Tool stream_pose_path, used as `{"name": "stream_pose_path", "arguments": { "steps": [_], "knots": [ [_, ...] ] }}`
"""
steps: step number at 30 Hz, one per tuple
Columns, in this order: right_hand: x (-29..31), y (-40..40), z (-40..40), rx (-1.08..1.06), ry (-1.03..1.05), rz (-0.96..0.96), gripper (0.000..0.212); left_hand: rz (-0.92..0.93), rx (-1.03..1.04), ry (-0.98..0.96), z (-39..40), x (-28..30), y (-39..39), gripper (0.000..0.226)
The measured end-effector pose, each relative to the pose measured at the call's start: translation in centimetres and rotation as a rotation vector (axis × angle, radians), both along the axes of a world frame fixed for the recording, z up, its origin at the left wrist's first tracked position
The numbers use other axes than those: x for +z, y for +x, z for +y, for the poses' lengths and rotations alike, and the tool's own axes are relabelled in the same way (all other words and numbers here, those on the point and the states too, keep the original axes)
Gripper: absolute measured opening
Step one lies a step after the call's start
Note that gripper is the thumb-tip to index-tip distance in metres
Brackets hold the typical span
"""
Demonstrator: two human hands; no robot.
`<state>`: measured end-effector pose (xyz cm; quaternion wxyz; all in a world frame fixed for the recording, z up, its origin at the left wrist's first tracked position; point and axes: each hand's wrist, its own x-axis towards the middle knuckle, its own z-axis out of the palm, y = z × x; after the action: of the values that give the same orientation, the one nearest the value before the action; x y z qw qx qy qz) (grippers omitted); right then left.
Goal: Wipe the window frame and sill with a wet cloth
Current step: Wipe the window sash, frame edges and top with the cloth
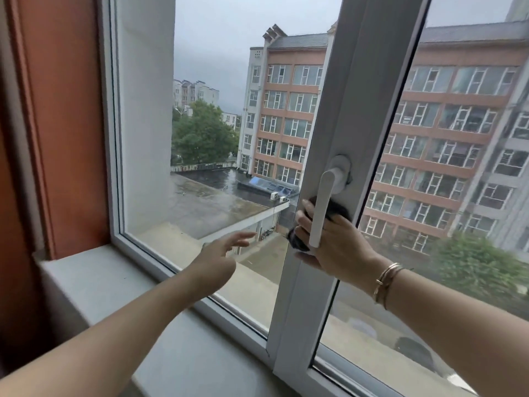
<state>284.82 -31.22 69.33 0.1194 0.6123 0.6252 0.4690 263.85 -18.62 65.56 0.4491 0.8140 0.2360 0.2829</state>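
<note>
A white window frame (337, 116) runs up the middle between two glass panes, with a white handle (322, 207) pointing down. My right hand (335, 245) presses a dark cloth (297, 239) against the frame behind the handle, fingers closed on it. My left hand (220, 255) hovers in front of the left pane, fingers spread and pointing right, holding nothing. The pale grey sill (120, 285) lies below, along the frame's bottom rail (177, 270).
An orange-brown wall reveal (65, 124) borders the window on the left. A gold bracelet (386, 282) sits on my right wrist. Outside the glass are apartment blocks, trees and a wet flat roof.
</note>
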Motion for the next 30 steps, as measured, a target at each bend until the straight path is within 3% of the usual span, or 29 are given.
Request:
{"name": "stream_pose_path", "arguments": {
  "steps": [3, 7, 9, 13, 18, 22, 30],
  "knots": [
    [-1.7, -0.1, 1.4, 0.073, -0.010, -0.091, 0.032, 0.035, 0.040, -0.011, -0.1, 0.3, -0.6, 0.076],
    [-6.2, 0.0, 1.3, 0.116, -0.199, -0.109, 0.015, 0.091, 0.115, 0.018, 0.1, -0.1, -1.4, 0.074],
    [-6.5, 0.2, 0.9, 0.141, -0.218, -0.087, 0.016, 0.103, 0.140, 0.038, 0.2, 0.0, -1.6, 0.073],
    [-3.2, 1.0, 0.4, 0.187, -0.246, 0.026, 0.041, 0.030, 0.176, 0.036, -1.0, 2.2, -1.0, 0.062],
    [1.8, 1.3, -0.4, 0.237, -0.086, 0.021, 0.036, -0.106, 0.110, 0.071, -5.0, 6.0, 1.3, 0.025],
    [1.5, 1.8, -0.2, 0.254, -0.073, 0.029, 0.045, -0.187, 0.124, 0.119, -7.9, 9.0, 3.6, 0.024],
    [1.4, 2.0, 0.0, 0.312, -0.113, 0.039, 0.033, -0.192, 0.207, 0.172, -8.7, 11.3, 6.4, 0.026]
  ]
}}
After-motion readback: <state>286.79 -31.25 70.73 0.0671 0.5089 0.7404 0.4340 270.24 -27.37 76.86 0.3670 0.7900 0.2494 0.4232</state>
